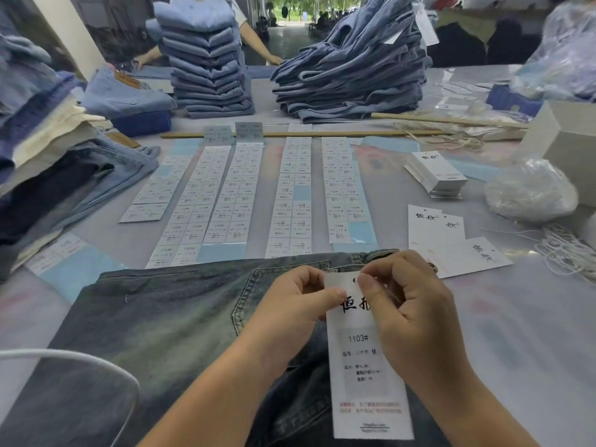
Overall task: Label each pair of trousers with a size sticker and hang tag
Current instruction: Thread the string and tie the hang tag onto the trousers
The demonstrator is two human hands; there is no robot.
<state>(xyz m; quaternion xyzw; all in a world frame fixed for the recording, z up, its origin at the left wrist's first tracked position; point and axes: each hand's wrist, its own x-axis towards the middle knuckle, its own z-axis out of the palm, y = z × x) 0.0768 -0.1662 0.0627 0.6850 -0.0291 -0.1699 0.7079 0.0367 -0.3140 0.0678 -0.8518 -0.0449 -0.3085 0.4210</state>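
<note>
hang tag [364,356] reads "1103#".

Left hand [298,301] and right hand [408,304] close together (each grip a curled-finger pinch)

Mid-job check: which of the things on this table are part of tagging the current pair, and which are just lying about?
In use:
left hand and right hand, both pinching the hang tag
jeans under it
sticker sheets
spare tags
loose strings

Lying about:
folded jeans stacks
wooden stick
white box
</note>
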